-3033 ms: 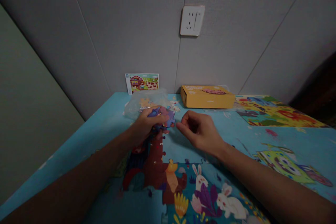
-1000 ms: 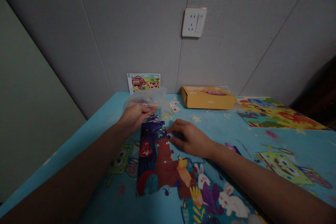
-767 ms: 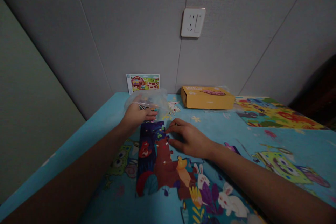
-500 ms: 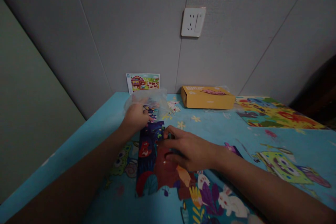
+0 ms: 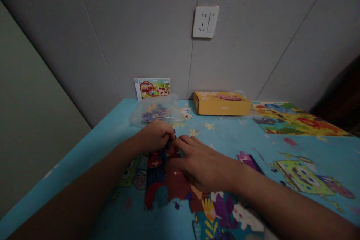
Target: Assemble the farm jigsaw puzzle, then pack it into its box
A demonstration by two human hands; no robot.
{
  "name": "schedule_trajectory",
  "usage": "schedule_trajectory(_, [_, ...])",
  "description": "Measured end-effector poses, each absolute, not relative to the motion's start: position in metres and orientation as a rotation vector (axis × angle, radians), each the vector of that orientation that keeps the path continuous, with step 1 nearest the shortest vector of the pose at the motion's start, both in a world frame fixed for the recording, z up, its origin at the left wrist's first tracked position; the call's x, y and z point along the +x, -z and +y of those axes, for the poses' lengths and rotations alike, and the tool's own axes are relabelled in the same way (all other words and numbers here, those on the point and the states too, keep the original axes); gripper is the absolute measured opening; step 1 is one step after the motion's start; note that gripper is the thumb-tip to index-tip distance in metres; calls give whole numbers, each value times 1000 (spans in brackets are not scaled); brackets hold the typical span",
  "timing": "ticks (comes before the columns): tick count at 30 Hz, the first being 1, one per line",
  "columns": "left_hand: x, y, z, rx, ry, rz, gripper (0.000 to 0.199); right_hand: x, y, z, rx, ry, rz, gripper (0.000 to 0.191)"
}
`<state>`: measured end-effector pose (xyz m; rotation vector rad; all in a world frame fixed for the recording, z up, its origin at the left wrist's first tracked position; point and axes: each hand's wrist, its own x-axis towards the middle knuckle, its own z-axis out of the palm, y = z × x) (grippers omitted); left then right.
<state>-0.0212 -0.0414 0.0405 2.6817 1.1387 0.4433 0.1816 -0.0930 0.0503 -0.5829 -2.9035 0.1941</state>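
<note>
A partly assembled jigsaw puzzle [image 5: 157,195], dark blue, red and brown with white rabbits and purple leaves, lies on the table below my hands. My left hand [image 5: 157,135] is closed at the puzzle's far end, its fingers pinched on a puzzle piece mostly hidden behind them. Against it, my right hand [image 5: 197,163] rests over the puzzle's middle, fingers curled down and thumb on the brown part. What its fingertips grip, if anything, is hidden. Just beyond my left hand sits a clear plastic bag [image 5: 157,109] with loose colourful pieces inside.
A yellow box [image 5: 225,107] and a farm picture card [image 5: 154,88] stand near the wall. A bright animal puzzle [image 5: 298,120] lies at the far right. A purple piece [image 5: 249,160] lies beyond my right forearm. The tablecloth [image 5: 118,210] is blue with cartoon prints.
My left hand has come back from the plastic bag toward me, to the puzzle's far end beside my right hand. My right hand's fingers have drawn closer together. The bag's contents now show.
</note>
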Motion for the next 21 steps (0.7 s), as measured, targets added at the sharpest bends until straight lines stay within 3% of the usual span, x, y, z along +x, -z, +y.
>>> schedule_trajectory(7, [-28,-39,-34,2664,-397,1542,30,181,-43,-89,-612,-278,-2842,20])
schedule_trajectory(11, [-29,-38,-36,2707,-286,1506,25,178,-36,-81,-850,-272,-2649,13])
schedule_trajectory(21, [-21,-32,-42,2624,-195,1421,49,175,-32,-77,-1230,-282,-2381,13])
